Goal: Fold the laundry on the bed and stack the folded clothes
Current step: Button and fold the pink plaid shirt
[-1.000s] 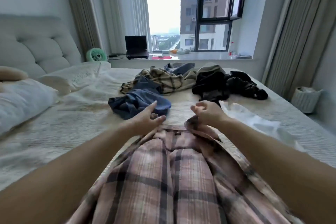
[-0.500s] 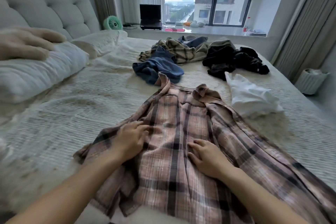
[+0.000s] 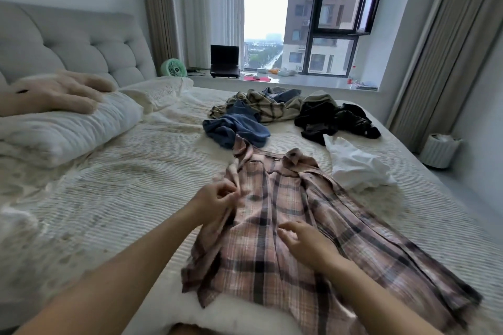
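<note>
Now the left hand (image 3: 217, 202) pinches the left edge of the pink plaid shirt (image 3: 288, 228), spread mid-bed, while the right hand (image 3: 307, 245) hovers over it, fingers loosely apart. Risk: a one-sided tug could bunch the cloth or skew the fold. Bare bed (image 3: 114, 198) lies leftward; the white garment (image 3: 353, 168) crowds the right, the blue garment (image 3: 234, 128) meets the collar.

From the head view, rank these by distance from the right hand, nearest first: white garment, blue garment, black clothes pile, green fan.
Measured from the right hand:
1. White garment, on the bed's right side, just past the plaid shirt.
2. Blue garment, ahead, beyond the shirt's collar.
3. Black clothes pile, farther back on the right.
4. Green fan, on the window ledge, far left.
</note>
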